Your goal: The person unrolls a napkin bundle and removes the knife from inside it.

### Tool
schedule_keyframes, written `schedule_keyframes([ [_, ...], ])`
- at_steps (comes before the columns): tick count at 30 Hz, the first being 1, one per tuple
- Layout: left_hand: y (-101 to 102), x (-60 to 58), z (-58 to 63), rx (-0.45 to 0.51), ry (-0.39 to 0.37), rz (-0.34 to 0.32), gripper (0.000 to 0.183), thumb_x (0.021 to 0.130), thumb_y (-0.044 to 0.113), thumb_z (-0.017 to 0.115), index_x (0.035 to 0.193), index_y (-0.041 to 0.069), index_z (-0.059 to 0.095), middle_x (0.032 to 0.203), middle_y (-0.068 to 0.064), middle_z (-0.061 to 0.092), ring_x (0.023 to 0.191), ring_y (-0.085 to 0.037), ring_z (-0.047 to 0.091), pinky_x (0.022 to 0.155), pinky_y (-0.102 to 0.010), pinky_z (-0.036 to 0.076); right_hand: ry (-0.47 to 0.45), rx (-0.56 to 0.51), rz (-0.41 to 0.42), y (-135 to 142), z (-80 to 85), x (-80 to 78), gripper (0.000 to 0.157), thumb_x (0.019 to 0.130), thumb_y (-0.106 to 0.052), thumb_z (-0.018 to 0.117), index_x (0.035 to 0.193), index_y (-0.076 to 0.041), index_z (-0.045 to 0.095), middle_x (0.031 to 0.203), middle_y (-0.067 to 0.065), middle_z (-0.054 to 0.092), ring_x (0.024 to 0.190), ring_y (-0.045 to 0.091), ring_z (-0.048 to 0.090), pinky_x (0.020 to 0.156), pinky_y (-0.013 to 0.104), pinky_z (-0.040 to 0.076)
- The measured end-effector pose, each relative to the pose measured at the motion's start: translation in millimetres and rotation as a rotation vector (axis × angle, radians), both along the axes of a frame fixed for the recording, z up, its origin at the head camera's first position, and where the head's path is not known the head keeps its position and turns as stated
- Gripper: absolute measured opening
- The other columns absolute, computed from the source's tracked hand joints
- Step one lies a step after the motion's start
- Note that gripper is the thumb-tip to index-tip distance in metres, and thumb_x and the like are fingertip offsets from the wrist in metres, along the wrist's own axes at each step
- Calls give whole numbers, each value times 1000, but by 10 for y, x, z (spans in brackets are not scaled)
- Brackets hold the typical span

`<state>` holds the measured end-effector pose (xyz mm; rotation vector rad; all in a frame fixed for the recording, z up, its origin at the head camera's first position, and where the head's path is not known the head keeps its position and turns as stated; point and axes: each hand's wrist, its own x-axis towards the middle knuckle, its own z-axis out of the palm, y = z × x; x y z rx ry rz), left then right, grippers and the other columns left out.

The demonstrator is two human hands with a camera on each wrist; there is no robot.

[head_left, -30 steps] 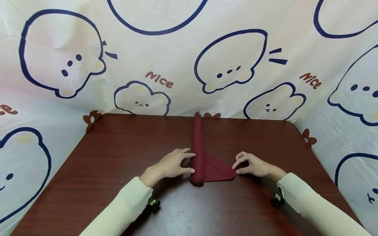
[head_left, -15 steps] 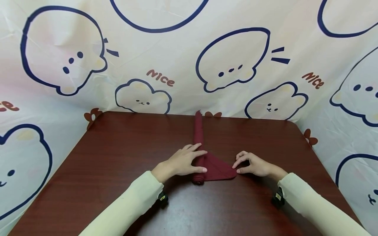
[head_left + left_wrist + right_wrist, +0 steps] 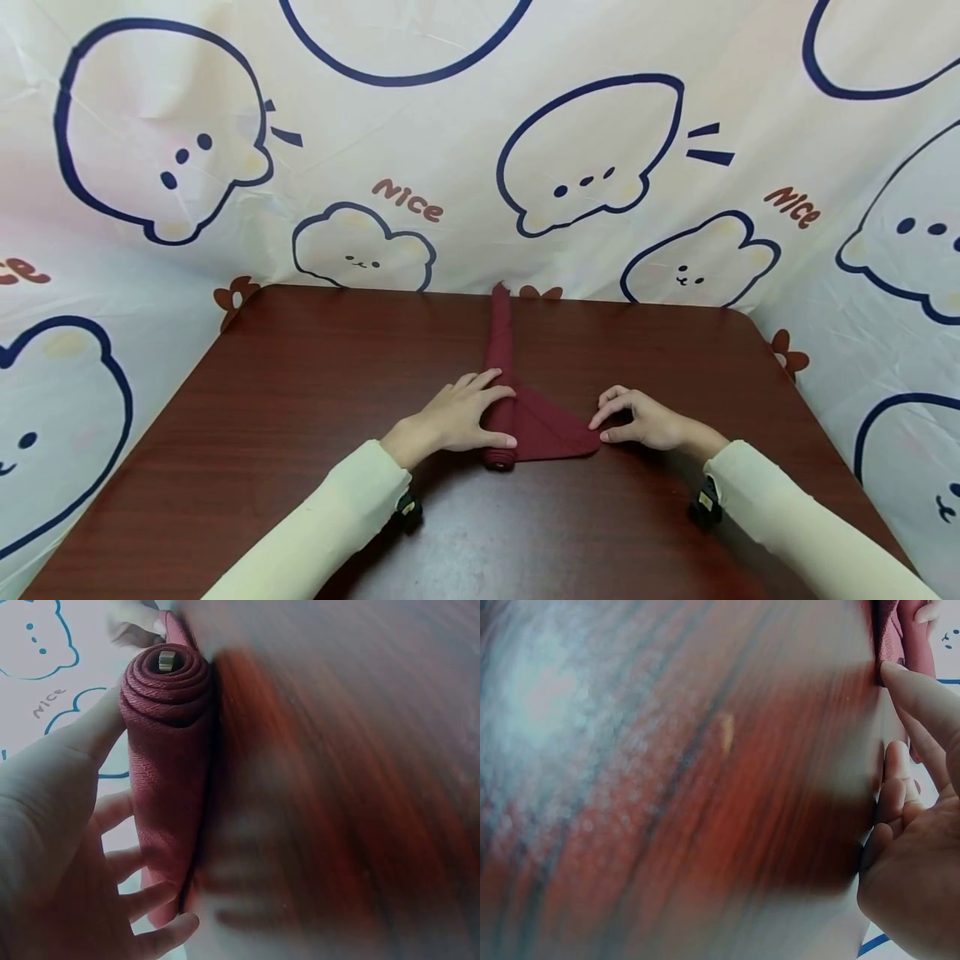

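Note:
A dark red cloth (image 3: 500,333) lies rolled into a long tube, pointing away from me across the middle of the table. Its loose end (image 3: 553,432) spreads to the right as a flat triangle. Inside the coiled near end, the left wrist view shows a small gold-coloured piece (image 3: 166,661). My left hand (image 3: 453,417) rests across the near part of the roll, fingers spread and fairly straight, thumb near the coiled end. To the right, my right hand (image 3: 643,419) pinches the tip of the loose end between thumb and forefinger, other fingers bent.
The brown wooden table (image 3: 315,350) carries the cloth. Behind it and at both sides hangs a pale sheet (image 3: 465,150) printed with cartoon outlines. A small black camera (image 3: 408,510) sits on the left wrist, another camera (image 3: 705,504) on the right.
My left hand has moved right from the roll's left side to lie over its top, then slipped back slightly with the roll. The right hand has stayed at the cloth's tip.

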<state>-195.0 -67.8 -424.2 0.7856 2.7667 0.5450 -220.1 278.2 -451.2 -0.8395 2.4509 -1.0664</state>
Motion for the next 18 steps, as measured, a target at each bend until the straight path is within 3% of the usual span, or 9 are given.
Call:
schedule_keyframes([
  [18,-150,23,-31,29,-59,52,77,84,62,73,150,33,46,168,-3,29,149,-35,34,116,-64,32,-20,27,24,8,34,-14,14,90,-18,76,102,-14,80,114,8,55,108,7,45,97,31,37],
])
